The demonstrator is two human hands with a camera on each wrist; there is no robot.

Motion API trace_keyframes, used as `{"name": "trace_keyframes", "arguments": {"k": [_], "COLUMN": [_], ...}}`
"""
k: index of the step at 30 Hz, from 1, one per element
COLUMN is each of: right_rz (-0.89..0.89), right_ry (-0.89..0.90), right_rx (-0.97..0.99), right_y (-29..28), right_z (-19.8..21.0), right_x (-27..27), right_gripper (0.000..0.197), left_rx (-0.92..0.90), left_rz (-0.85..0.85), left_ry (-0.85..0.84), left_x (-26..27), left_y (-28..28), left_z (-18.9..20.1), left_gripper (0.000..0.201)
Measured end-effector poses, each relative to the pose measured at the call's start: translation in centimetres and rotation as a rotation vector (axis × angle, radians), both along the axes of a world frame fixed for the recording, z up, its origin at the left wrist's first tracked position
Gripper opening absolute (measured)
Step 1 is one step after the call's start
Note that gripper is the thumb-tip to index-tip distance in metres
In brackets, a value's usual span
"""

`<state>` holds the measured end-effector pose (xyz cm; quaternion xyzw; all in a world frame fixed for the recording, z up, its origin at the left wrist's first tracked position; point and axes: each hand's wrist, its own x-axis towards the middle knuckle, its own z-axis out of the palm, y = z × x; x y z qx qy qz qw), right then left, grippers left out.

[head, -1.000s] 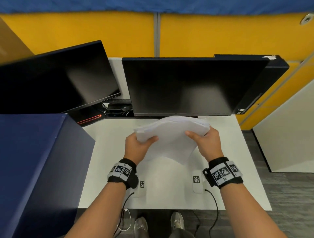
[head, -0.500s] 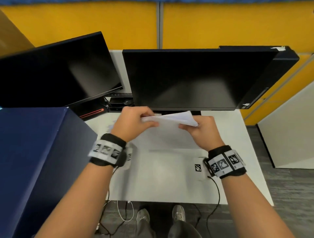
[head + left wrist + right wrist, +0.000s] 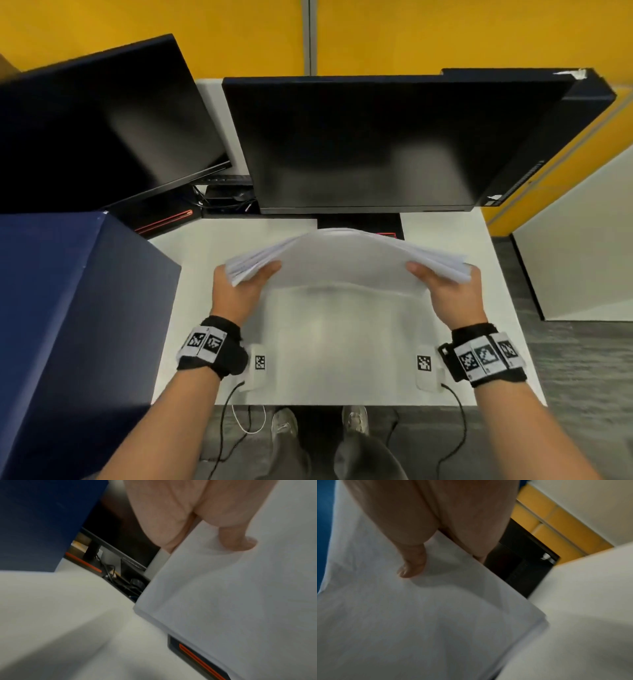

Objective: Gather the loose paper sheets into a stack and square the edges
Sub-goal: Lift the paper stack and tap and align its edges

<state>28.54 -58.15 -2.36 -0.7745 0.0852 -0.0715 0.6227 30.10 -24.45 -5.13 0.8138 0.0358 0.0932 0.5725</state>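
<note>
A stack of white paper sheets (image 3: 346, 260) is held above the white desk (image 3: 329, 359), bowed upward in the middle. My left hand (image 3: 239, 291) pinches its left end, thumb on top and fingers hidden beneath. My right hand (image 3: 448, 294) pinches the right end the same way. The sheet edges fan out slightly at both ends. In the left wrist view my thumb (image 3: 236, 539) presses on the paper (image 3: 231, 601). In the right wrist view the other thumb (image 3: 412, 563) lies on the top sheet (image 3: 419, 615).
Two dark monitors (image 3: 370, 144) (image 3: 102, 126) stand at the back of the desk. A dark blue box (image 3: 68, 325) rises at the left. A black computer tower (image 3: 555, 137) stands at the right rear. Small white tagged devices (image 3: 258, 366) (image 3: 426, 370) lie near the front edge.
The stack was bunched and tilted up between hands close together; now the hands have moved apart and nearer me, and the sheets lie spread flat and arched.
</note>
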Motion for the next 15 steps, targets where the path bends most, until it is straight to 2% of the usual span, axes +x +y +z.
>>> {"name": "trace_keyframes", "arguments": {"k": [4,5,7,8,11,15], "right_rz": [-0.037,-0.033,-0.072,-0.094,-0.135,-0.114], "right_ry": [0.091,0.137,0.199,0.201,0.151,0.121], "right_rx": [0.008,0.006,0.009,0.014,0.044,0.058], "right_y": [-0.5,-0.5,-0.3,-0.2,-0.1,-0.3], "right_z": [-4.7,-5.9,-7.1,-7.1,-6.1,-6.2], "right_x": [0.0,-0.1,0.1,0.2,0.4,-0.3], "right_gripper": [0.037,0.040,0.030,0.023,0.025,0.033], "left_rx": [-0.103,-0.138,-0.148,-0.137,-0.145,-0.125], "left_rz": [0.062,0.078,0.108,0.114,0.118,0.056], "left_ry": [0.177,0.250,0.328,0.317,0.226,0.232], "left_x": [-0.9,-1.2,-1.3,-1.2,-0.5,-0.5], "left_y": [-1.8,-2.3,-3.0,-3.2,-2.8,-1.7], "left_z": [-3.4,-4.4,-5.8,-6.0,-5.0,-4.6], "left_gripper": [0.047,0.047,0.034,0.028,0.028,0.051]}}
